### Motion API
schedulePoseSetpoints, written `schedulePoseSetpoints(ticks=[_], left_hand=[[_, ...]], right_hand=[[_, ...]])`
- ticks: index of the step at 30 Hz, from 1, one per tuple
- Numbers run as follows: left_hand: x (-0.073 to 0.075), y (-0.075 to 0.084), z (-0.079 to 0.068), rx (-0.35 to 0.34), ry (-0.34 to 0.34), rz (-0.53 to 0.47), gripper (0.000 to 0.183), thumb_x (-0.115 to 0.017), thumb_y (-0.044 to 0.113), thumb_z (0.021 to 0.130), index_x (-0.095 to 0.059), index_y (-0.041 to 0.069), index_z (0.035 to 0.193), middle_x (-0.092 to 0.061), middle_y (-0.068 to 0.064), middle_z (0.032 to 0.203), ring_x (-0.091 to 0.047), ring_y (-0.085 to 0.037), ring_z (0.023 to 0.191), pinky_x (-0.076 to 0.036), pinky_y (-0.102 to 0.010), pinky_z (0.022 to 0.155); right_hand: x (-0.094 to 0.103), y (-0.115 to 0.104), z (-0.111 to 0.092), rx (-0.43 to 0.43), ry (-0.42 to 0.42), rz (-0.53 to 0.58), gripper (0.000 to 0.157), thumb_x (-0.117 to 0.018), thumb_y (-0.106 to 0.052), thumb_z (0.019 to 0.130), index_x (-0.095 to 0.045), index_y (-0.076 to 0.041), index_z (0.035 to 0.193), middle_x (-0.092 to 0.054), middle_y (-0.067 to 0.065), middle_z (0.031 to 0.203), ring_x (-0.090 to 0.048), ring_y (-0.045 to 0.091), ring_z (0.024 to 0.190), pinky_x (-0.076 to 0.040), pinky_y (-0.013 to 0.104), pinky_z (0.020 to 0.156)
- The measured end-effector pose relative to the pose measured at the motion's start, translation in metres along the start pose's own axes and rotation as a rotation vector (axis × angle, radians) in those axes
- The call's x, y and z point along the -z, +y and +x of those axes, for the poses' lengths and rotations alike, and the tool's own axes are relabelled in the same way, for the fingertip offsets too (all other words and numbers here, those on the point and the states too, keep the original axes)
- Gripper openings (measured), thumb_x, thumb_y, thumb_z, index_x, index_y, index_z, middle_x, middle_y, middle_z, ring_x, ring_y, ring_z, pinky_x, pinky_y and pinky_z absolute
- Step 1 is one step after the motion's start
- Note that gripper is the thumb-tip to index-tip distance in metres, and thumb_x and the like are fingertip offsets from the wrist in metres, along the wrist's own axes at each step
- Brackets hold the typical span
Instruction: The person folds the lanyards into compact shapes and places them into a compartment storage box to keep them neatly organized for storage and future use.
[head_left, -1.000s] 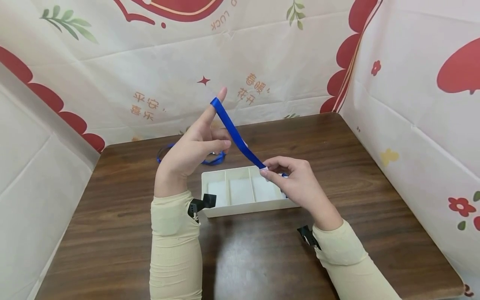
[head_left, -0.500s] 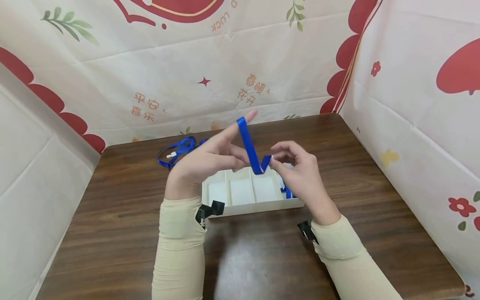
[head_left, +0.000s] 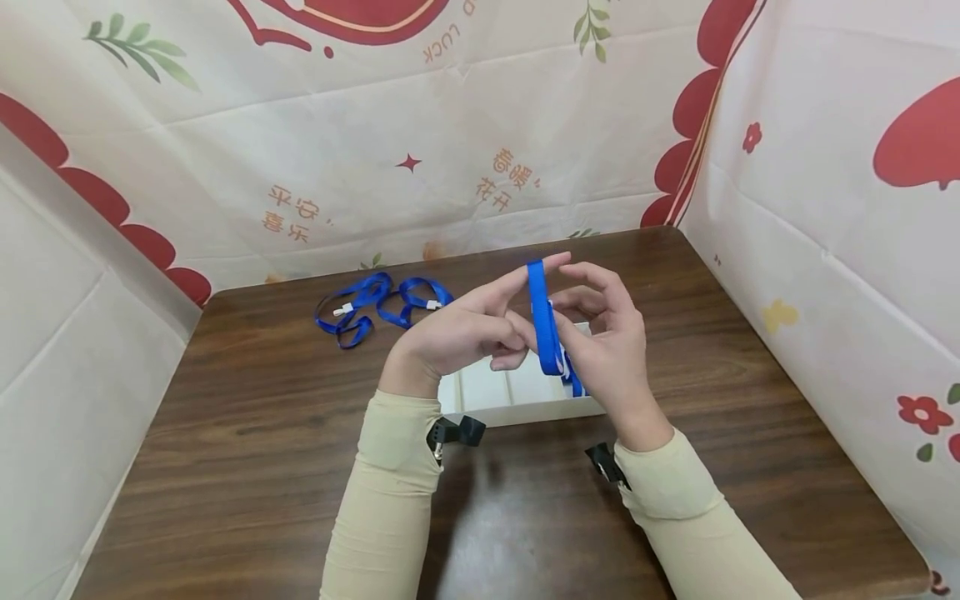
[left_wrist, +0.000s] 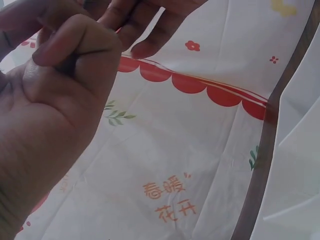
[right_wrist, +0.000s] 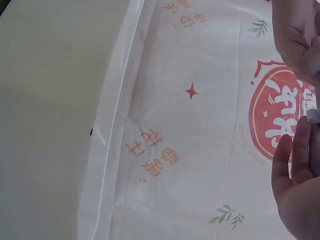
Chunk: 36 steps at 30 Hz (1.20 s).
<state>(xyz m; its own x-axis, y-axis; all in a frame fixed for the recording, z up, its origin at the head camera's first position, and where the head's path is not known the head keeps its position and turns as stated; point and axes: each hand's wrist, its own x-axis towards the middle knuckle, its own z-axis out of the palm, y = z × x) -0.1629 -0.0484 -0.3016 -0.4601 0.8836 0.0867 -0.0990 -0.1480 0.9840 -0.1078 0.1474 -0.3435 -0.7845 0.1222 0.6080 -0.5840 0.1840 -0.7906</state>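
Observation:
A blue lanyard (head_left: 542, 317) loops over the straight index finger of my left hand (head_left: 465, 333), whose other fingers are bent. Its strap hangs in a fold beside that hand. My right hand (head_left: 611, 350) pinches the other end, close to the left fingertips. A small whitish end piece (right_wrist: 313, 116) shows by the right fingers in the right wrist view, cut off by the frame edge. Below both hands stands a white divided tray (head_left: 517, 412), partly covered by them. More blue strap (head_left: 576, 383) shows at its right-hand compartment.
Two coiled blue lanyards (head_left: 375, 287) with white clips lie on the brown wooden table (head_left: 247, 433), behind and left of the tray. A printed white cloth (head_left: 360, 142) hangs behind the table and along its sides.
My left hand has moved right and down toward the right hand, uncovering the coiled lanyards. The strap, stretched taut before, now hangs folded between the hands.

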Motion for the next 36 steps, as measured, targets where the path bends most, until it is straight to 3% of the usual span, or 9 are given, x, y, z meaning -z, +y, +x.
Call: schedulePoseSetpoints(ticks=[4,12,15,19,23,30,36], left_hand=[[-0.001,-0.001,0.002,0.026,0.002,0.003,0.080,-0.046,-0.002,0.098,-0.024,0.025,0.169,-0.070,-0.001,0.071,-0.043,-0.018,0.049,-0.040,-0.028,0.055],[-0.003,-0.001,0.004,0.049,0.013,0.055,0.075,-0.045,0.001,0.097,-0.030,0.021,0.168,-0.045,-0.001,0.060,-0.041,-0.018,0.048,-0.038,-0.028,0.052],[-0.003,0.000,0.003,0.040,0.002,0.086,0.072,-0.044,0.003,0.098,-0.031,0.016,0.167,-0.045,-0.002,0.060,-0.040,-0.018,0.049,-0.037,-0.028,0.053],[-0.004,0.000,0.001,0.037,-0.014,0.102,0.070,-0.043,0.002,0.097,-0.034,0.010,0.166,-0.041,-0.002,0.062,-0.037,-0.018,0.052,-0.034,-0.027,0.056],[-0.004,0.002,-0.001,0.043,-0.005,0.117,0.068,-0.044,0.003,0.097,-0.036,0.009,0.165,-0.035,-0.003,0.064,-0.032,-0.017,0.055,-0.030,-0.026,0.057],[-0.005,0.004,-0.001,0.063,0.036,0.128,0.062,-0.045,0.005,0.102,-0.041,0.012,0.164,-0.040,-0.002,0.067,-0.031,-0.018,0.057,-0.030,-0.026,0.058],[-0.007,0.002,0.001,0.039,0.095,0.112,0.054,-0.047,0.007,0.108,-0.045,0.007,0.161,-0.057,0.002,0.076,-0.038,-0.016,0.059,-0.032,-0.025,0.058]], right_hand=[[-0.001,-0.001,-0.001,0.030,0.007,0.017,0.048,-0.076,0.010,0.091,-0.066,-0.002,0.136,-0.076,-0.026,0.103,-0.076,0.002,0.093,-0.060,0.028,0.088],[-0.004,0.002,-0.001,0.089,0.011,-0.001,0.036,-0.077,0.014,0.087,-0.077,0.003,0.122,-0.077,-0.026,0.105,-0.076,0.000,0.097,-0.059,0.025,0.093],[-0.003,0.004,0.000,0.129,0.012,-0.052,0.035,-0.078,0.012,0.087,-0.078,0.001,0.121,-0.082,-0.005,0.103,-0.074,-0.001,0.100,-0.058,0.023,0.092],[-0.003,0.008,-0.001,0.187,0.015,-0.117,0.035,-0.079,0.012,0.087,-0.079,0.000,0.120,-0.079,0.022,0.101,-0.072,-0.003,0.100,-0.057,0.020,0.092],[-0.004,0.010,-0.001,0.223,0.035,-0.134,0.036,-0.080,0.013,0.085,-0.080,-0.001,0.119,-0.080,0.020,0.100,-0.070,-0.001,0.099,-0.057,0.018,0.090],[-0.007,0.010,-0.003,0.308,0.089,-0.148,0.033,-0.081,0.014,0.083,-0.082,0.000,0.113,-0.080,0.019,0.094,-0.068,0.008,0.098,-0.055,0.017,0.091],[-0.008,0.011,-0.005,0.368,0.093,-0.145,0.030,-0.080,0.016,0.082,-0.082,0.003,0.108,-0.080,0.020,0.093,-0.067,0.013,0.102,-0.054,0.017,0.091]])
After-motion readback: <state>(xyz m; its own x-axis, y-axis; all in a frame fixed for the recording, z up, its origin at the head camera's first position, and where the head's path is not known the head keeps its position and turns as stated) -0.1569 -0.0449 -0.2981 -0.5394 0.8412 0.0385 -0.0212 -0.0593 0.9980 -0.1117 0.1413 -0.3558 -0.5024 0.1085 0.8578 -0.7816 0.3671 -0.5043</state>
